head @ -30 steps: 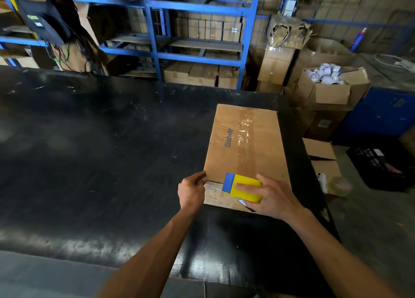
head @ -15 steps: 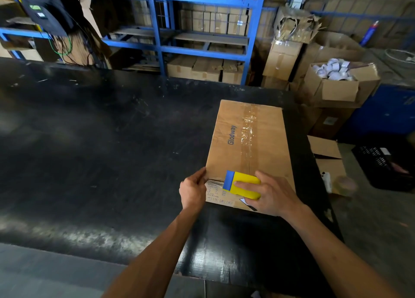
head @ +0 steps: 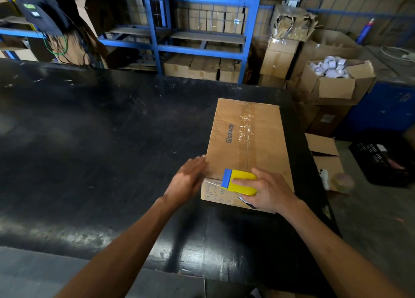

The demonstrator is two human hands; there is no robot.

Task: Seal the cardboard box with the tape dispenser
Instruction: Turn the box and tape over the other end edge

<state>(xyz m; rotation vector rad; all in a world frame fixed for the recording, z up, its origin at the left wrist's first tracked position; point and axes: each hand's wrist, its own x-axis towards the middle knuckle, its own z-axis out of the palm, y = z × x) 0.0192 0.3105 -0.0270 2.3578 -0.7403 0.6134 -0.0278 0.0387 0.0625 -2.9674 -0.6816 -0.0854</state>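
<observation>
Box point(head: 247, 140) on black table point(head: 101, 151), taped along its seam.
Right hand point(head: 269, 192) clamps the dispenser point(head: 241, 182) at the near edge; left hand point(head: 187, 179), blurred, fingers loosely spread beside the box corner.

Your only view comes from the camera on your head, looking forward and down across the black table point(head: 94, 154) toward the blue shelves point(head: 202, 41) behind it. It sits close: both forearms reach in from the bottom edge, and the wide lens bends the table's far edge. There is no second view.
</observation>
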